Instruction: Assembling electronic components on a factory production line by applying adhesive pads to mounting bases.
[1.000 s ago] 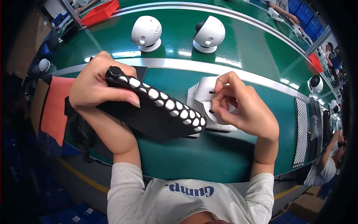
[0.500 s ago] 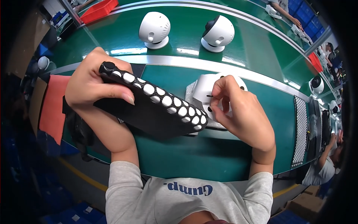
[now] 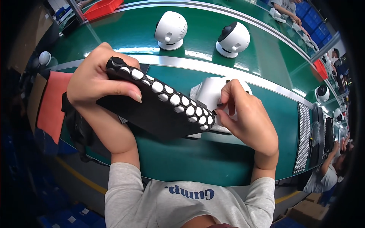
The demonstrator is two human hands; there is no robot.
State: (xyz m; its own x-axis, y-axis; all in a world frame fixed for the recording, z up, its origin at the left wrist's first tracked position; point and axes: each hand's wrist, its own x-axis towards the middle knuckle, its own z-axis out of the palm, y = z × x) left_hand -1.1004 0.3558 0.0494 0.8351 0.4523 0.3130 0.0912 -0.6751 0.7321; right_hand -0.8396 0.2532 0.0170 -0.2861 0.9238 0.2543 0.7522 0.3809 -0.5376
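- In the head view, a white plastic housing sits on a grey foam block on the green worktop.
- Left of the housing, the left hand grips the upper end of a black pad; thumb lies along its near face, the other fingers curl behind.
- The pad tilts down toward the housing, overlapping its near left edge; a row of white ovals runs along the pad's rim.
- The right hand is in front of the housing, index finger and thumb bent close together by the pad's lower tip. Dark bits show at those fingertips; whether they pinch anything cannot be told.
- Beyond the housing stand two white ball-shaped cameras on round bases.
- Well right of the housing lies a white-dotted black strip.
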